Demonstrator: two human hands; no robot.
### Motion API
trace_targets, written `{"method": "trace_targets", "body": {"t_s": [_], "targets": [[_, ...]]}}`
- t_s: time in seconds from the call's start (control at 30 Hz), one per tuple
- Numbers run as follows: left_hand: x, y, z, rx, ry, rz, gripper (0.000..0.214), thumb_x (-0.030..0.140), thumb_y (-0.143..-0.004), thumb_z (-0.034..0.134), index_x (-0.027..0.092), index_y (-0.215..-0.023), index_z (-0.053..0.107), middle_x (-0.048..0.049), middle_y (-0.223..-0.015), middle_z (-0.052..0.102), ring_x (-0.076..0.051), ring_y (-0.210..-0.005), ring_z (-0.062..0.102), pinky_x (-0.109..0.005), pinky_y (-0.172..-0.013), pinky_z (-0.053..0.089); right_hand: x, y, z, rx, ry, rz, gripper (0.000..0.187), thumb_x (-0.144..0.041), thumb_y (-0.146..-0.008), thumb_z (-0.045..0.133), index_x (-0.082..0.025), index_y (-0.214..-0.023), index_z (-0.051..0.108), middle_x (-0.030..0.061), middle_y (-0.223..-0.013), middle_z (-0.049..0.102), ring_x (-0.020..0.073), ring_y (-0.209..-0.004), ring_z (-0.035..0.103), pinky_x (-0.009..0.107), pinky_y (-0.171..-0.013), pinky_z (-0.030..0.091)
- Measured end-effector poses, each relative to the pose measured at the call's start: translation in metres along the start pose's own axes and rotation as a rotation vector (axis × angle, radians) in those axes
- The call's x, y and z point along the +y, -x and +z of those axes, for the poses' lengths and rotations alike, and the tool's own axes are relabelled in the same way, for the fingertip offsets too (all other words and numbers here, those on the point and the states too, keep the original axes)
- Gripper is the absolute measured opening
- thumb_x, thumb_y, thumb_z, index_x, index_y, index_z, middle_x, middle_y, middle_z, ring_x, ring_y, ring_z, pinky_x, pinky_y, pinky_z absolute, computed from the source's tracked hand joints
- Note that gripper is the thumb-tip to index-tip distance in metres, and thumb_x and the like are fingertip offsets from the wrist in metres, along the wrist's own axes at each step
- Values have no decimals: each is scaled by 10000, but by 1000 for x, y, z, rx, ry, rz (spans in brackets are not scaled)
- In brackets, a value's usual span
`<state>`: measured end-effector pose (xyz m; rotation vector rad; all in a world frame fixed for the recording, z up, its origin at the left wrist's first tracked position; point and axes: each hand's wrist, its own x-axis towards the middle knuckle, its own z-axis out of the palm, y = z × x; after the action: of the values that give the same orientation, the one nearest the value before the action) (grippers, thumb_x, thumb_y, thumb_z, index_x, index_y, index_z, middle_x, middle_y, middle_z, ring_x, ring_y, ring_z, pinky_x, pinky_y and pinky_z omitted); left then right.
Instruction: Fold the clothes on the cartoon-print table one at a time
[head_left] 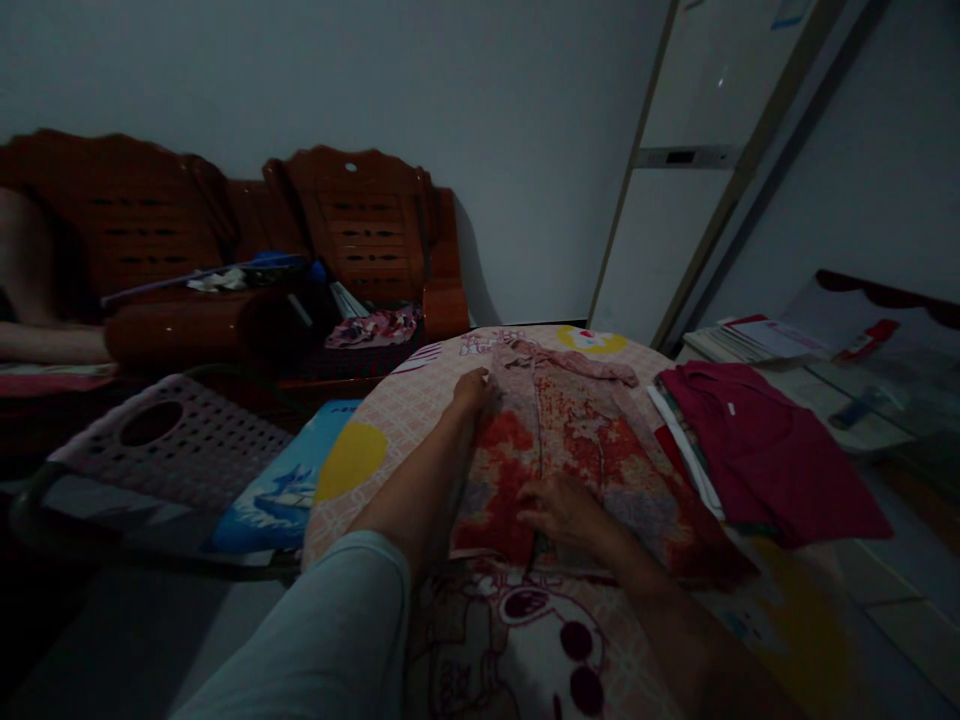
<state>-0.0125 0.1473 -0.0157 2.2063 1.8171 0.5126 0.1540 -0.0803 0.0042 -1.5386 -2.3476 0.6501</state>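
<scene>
A red and pale patterned garment lies spread flat on a round table under a pink cartoon-print cloth. My left hand reaches out to the garment's far left edge, fingers curled on the fabric as if pinching it. My right hand rests palm down on the garment's near part, fingers spread flat.
A folded dark red shirt tops a stack of clothes at the table's right. Left stands a pink perforated plastic stool, behind it a carved wooden sofa with clutter. A white fridge is at the back right; papers lie on a glass-topped surface.
</scene>
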Motion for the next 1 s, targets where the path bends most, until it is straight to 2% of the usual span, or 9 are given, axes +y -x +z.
{"method": "trace_targets", "body": {"t_s": [0.17, 0.3, 0.43, 0.5, 0.57, 0.63, 0.73, 0.87, 1.0], "targets": [[18, -2, 12, 44, -99, -44, 345, 232, -983, 380, 132, -1280, 526, -171, -1199, 649, -256, -1116, 627, -327, -899, 479, 7, -4, 6, 2, -8, 32, 292, -345, -835, 687, -199, -1082, 744, 72, -927, 766, 202, -869, 703, 262, -777, 471], [15, -2, 16, 65, -140, -73, 349, 197, -995, 305, 145, -1276, 505, -163, -1160, 647, -249, -1082, 633, -324, -874, 478, 13, -2, 6, -1, 59, 71, 451, -402, -827, 696, -224, -1241, 679, 110, -1094, 742, 256, -1041, 682, 317, -888, 478], [16, -5, 10, 72, -196, -105, 337, 190, -987, 318, 141, -1237, 539, -173, -1174, 632, -260, -1089, 621, -335, -858, 493, 14, -2, 4, -43, 98, 73, 509, -416, -813, 708, -246, -1290, 648, 102, -1117, 738, 261, -1063, 678, 321, -902, 485], [26, -7, 8, 64, -221, -20, 343, 183, -979, 332, 133, -1244, 544, -189, -1279, 580, -273, -1157, 581, -346, -882, 493, 14, -3, 2, -49, 86, 64, 509, -429, -821, 697, -261, -1299, 641, 95, -1132, 736, 254, -1072, 677, 314, -907, 487], [40, -7, 11, 33, -221, 140, 363, 206, -987, 334, 137, -1289, 524, -175, -1360, 539, -260, -1216, 542, -342, -944, 472, 13, -3, 1, -51, 77, 62, 511, -448, -830, 684, -266, -1306, 637, 97, -1146, 732, 257, -1090, 671, 320, -918, 486], [52, -3, 20, -20, -203, 289, 387, 282, -1001, 351, 152, -1334, 497, -142, -1376, 547, -228, -1242, 528, -316, -1015, 431, 14, -4, 2, -52, 82, 62, 511, -465, -836, 674, -264, -1304, 638, 102, -1152, 729, 266, -1104, 664, 333, -930, 484], [59, 9, 39, -76, -196, 378, 465, 398, -992, 390, 165, -1388, 462, -135, -1446, 500, -241, -1336, 457, -355, -1112, 346, 14, -3, 4, -45, 92, 43, 494, -469, -842, 667, -255, -1288, 649, 103, -1142, 731, 265, -1099, 663, 339, -933, 478], [53, 22, 54, -100, -218, 379, 556, 424, -997, 335, 159, -1486, 348, -172, -1566, 329, -300, -1455, 289, -501, -1161, 234, 17, 0, -6, 43, 86, 72, 337, -402, -887, 622, -240, -1172, 704, 77, -1029, 753, 230, -985, 686, 301, -859, 479], [50, 21, 55, -105, -207, 381, 577, 431, -994, 336, 171, -1509, 319, -163, -1571, 325, -290, -1458, 282, -502, -1167, 214, 44, 8, -35, 293, 191, 309, 284, -276, -969, 468, -187, -1114, 695, 94, -1037, 728, 197, -964, 661, 276, -840, 458]]}}
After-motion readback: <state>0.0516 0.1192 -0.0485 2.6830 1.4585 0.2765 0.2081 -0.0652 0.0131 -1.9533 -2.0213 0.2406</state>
